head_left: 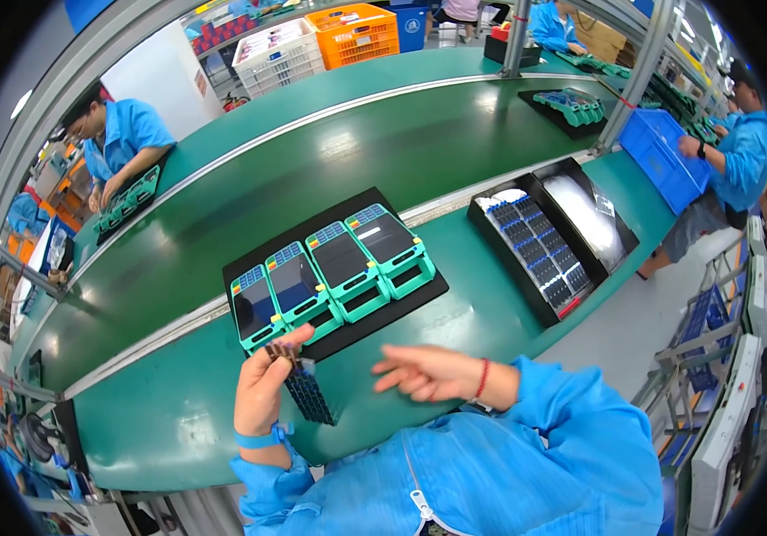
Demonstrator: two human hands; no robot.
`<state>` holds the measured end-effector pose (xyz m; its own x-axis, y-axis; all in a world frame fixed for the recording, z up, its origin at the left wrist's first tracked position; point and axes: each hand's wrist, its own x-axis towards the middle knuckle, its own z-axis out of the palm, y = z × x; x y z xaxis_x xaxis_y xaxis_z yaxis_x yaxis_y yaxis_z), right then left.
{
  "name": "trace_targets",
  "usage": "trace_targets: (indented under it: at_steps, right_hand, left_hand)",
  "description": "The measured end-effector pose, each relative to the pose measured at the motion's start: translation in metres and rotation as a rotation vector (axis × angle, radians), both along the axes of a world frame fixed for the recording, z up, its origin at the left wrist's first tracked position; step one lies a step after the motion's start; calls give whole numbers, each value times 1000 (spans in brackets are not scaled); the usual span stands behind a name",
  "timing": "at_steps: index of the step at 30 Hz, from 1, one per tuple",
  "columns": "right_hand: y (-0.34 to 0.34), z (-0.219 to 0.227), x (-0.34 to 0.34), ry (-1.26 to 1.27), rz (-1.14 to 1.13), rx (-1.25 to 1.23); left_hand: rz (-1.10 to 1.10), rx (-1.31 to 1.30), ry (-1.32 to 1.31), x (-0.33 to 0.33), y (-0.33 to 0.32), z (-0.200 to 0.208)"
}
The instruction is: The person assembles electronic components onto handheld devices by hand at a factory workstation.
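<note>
My left hand (pixel 263 389) is closed round one end of a dark panel of small black and blue parts (pixel 309 393), which hangs down over the bench's near edge. My right hand (pixel 430 373), slightly blurred, is held to the right of that panel, fingers loosely apart and nothing seen in them. Beyond both hands, several green plastic housings (pixel 389 288) with dark screens and coloured keys stand in a row on a black tray (pixel 425 293). The left hand is closest to the leftmost housing; whether it touches it I cannot tell.
Right of the tray, a black box (pixel 547 310) holds rows of similar small parts, beside clear plastic wrap (pixel 584 219). A green conveyor belt (pixel 178 223) runs beyond the bench, carrying another loaded tray. Co-workers stand far left and right, one at a blue crate (pixel 660 161).
</note>
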<state>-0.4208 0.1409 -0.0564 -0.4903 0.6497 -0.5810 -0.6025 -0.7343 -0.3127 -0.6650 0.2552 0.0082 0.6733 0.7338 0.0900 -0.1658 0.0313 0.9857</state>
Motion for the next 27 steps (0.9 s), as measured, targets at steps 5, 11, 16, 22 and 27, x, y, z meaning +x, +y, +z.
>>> trace_targets:
  at_steps: [5,11,16,22,27]
  right_hand:
    - [59,-11,-26,-39,-217,-36]
    - [139,-10,-16,-42,-370,87]
    - [240,-16,0,-46,-386,116]
    - [259,-15,-18,-389,-234,379]
    - [175,-10,-26,-251,-215,345]
  left_hand:
    - [-99,-52,-195,-7,11,-31]
    - [62,-331,-511,-11,27,-55]
    - [146,-406,-450,-9,34,-66]
    - [230,-481,-357,-8,40,-73]
    - [270,-484,-294,-6,37,-68]
